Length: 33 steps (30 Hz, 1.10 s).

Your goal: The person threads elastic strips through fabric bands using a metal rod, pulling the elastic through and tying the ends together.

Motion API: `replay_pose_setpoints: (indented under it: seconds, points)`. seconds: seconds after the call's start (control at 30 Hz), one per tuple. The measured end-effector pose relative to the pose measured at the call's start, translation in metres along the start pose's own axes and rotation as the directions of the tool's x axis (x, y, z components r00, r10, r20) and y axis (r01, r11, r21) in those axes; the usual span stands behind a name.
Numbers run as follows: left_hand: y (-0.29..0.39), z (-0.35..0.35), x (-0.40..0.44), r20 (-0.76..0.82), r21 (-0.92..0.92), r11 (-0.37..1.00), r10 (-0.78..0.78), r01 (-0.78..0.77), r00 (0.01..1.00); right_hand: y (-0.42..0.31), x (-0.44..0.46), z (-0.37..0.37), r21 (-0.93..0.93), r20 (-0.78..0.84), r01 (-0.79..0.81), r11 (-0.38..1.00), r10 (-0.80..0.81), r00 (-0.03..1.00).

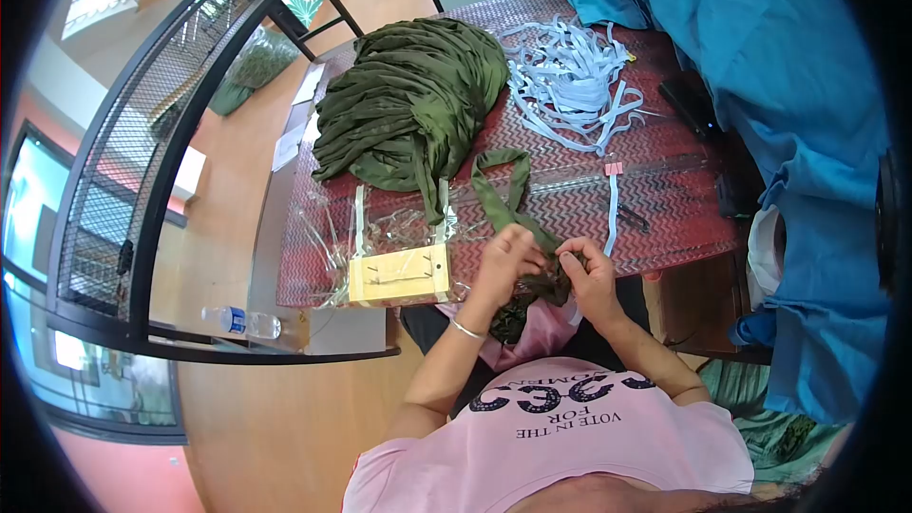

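Observation:
A long dark green fabric strip loops over the table's front part and runs down to my hands. My right hand is closed, its thumb and forefinger pinched on the gathered strip near the table edge. On the other side of the strip is my left hand, fingers curled close to the cloth; whether they grip it is partly hidden. Below my hands, bunched dark green material hangs over my lap. A big pile of folded green fabric lies beyond my left hand.
White elastic-like bands lie heaped at the back. A pink clip holds one white strip. A yellow wooden block with bent metal wire sits at the table's front left. Blue cloth hangs at right; a bottle lies far left.

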<state>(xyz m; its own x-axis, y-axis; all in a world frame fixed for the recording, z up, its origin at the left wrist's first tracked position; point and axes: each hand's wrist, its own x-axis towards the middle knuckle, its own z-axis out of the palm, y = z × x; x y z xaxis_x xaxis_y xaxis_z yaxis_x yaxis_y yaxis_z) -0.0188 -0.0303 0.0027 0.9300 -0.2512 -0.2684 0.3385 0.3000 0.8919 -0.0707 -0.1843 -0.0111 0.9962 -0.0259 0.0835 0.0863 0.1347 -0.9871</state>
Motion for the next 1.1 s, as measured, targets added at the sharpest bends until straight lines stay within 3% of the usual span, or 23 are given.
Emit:
replay_pose_setpoints:
  seconds: [0.07, 0.1, 0.13, 0.2, 0.23, 0.33, 0.4, 0.5, 0.57, 0.6, 0.77, 0.97, 1.1]
  points:
    - [-0.011, -0.011, 0.006, 0.119, 0.193, 0.978, 0.056, -0.078, 0.991, -0.013, -0.006, 0.007, 0.112, 0.017, -0.109, 0.988, 0.107, 0.994]
    - [-0.012, -0.013, 0.007, 0.181, 0.282, 0.951, 0.076, -0.126, 0.981, -0.012, -0.005, 0.008, 0.144, -0.003, -0.08, 0.986, 0.081, 0.997]
    - [-0.016, -0.004, -0.002, 0.175, 0.352, 0.936, -0.045, -0.02, 0.984, -0.012, -0.002, 0.009, 0.175, -0.024, -0.051, 0.983, 0.056, 0.998]
    - [-0.023, 0.002, -0.009, 0.157, 0.177, 0.982, -0.089, 0.06, 0.984, -0.015, -0.001, 0.006, 0.272, -0.028, -0.079, 0.959, 0.09, 0.996]
    - [-0.018, 0.005, -0.011, 0.122, 0.143, 0.985, -0.119, 0.101, 0.985, -0.012, -0.001, 0.005, 0.196, -0.045, -0.038, 0.98, 0.048, 0.998]
    - [-0.008, -0.006, 0.005, 0.014, -0.215, 0.974, -0.067, 0.068, 0.998, -0.001, -0.007, 0.004, -0.027, -0.064, 0.032, 0.999, -0.034, 0.997]
    - [-0.011, -0.009, 0.006, 0.038, -0.118, 0.992, -0.05, 0.054, 0.998, -0.003, -0.01, 0.009, -0.157, -0.04, 0.023, 0.987, -0.03, 0.999]
    - [-0.017, 0.004, -0.003, 0.106, -0.006, 0.998, -0.069, 0.07, 0.992, -0.014, -0.006, 0.025, 0.042, -0.209, 0.102, 0.994, -0.091, 0.974]
    - [-0.014, 0.013, -0.011, 0.088, -0.029, 0.997, -0.065, 0.068, 0.994, -0.01, -0.004, 0.022, 0.084, -0.126, 0.042, 0.996, -0.032, 0.992]
    - [-0.033, -0.012, 0.003, 0.158, -0.025, 0.999, -0.015, 0.02, 0.987, -0.007, -0.004, 0.018, 0.102, -0.087, 0.009, 0.995, 0.0, 0.996]
    - [0.006, -0.012, 0.006, 0.123, -0.401, 0.914, -0.012, 0.06, 0.992, 0.004, 0.011, -0.011, 0.189, 0.157, -0.093, 0.978, 0.063, 0.986]
    - [0.007, -0.016, 0.008, 0.104, -0.366, 0.931, 0.032, 0.008, 0.994, -0.022, 0.014, -0.016, 0.212, 0.368, -0.279, 0.937, 0.188, 0.911]
    - [0.007, -0.022, 0.009, 0.022, -0.363, 0.93, 0.064, -0.051, 0.998, -0.016, 0.015, -0.017, 0.225, 0.343, -0.223, 0.949, 0.137, 0.929]
